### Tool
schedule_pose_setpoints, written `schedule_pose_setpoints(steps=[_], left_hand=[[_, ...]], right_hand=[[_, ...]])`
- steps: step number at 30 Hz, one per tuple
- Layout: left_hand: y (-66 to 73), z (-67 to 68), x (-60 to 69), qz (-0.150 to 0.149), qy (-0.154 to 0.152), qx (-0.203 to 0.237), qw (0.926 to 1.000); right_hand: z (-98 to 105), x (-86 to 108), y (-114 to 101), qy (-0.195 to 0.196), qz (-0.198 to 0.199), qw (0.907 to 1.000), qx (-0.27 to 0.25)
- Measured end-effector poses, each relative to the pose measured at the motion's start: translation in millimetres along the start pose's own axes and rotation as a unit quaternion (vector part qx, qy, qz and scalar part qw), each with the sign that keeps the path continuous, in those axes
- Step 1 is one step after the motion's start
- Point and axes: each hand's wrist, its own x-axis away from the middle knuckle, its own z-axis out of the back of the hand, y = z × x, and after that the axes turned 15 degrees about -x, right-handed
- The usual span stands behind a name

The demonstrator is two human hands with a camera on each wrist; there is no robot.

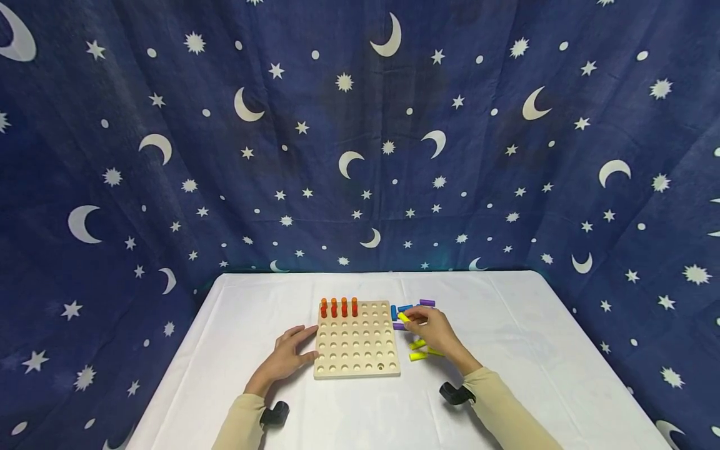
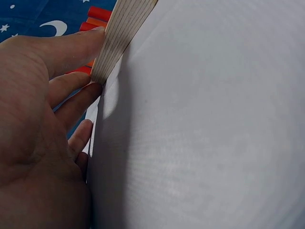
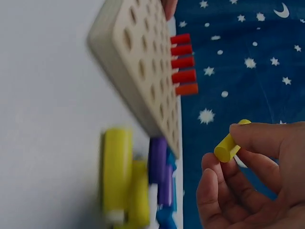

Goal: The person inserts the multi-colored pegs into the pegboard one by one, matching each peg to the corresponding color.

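A square wooden pegboard [image 1: 357, 350] with rows of round holes lies on the table. Several orange and red pegs [image 1: 344, 309] stand upright in its two back rows, toward the left. My left hand [image 1: 289, 355] rests at the board's left edge, its fingers fairly straight and touching the side. Between thumb and fingers, my right hand [image 1: 433, 328] pinches a yellow peg [image 3: 228, 147], held above the table just right of the board. In the right wrist view that peg is tilted and clear of the other pegs.
Loose yellow pegs [image 1: 418, 356] lie right of the board, below my right hand. Purple pegs [image 1: 427, 303] and blue pegs [image 1: 394, 312] lie near the board's back right corner, some partly hidden by the hand. A dark blue curtain [image 1: 315, 250] hangs behind the white-covered table [image 1: 506, 337].
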Motion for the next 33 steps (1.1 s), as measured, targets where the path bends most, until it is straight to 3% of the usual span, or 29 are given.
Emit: schedule_pose_setpoints(steps=[19, 33], left_hand=[[-0.8, 0.8, 0.2, 0.003, -0.001, -0.005, 1.0], [-3.9, -2.4, -1.4, 0.003, 0.001, -0.007, 1.0]], right_hand=[[-59.3, -14.6, -33.4, -0.025, 0.035, 0.9932, -0.108], [-101.4, -20.0, -38.9, -0.046, 0.023, 0.9857, -0.16]])
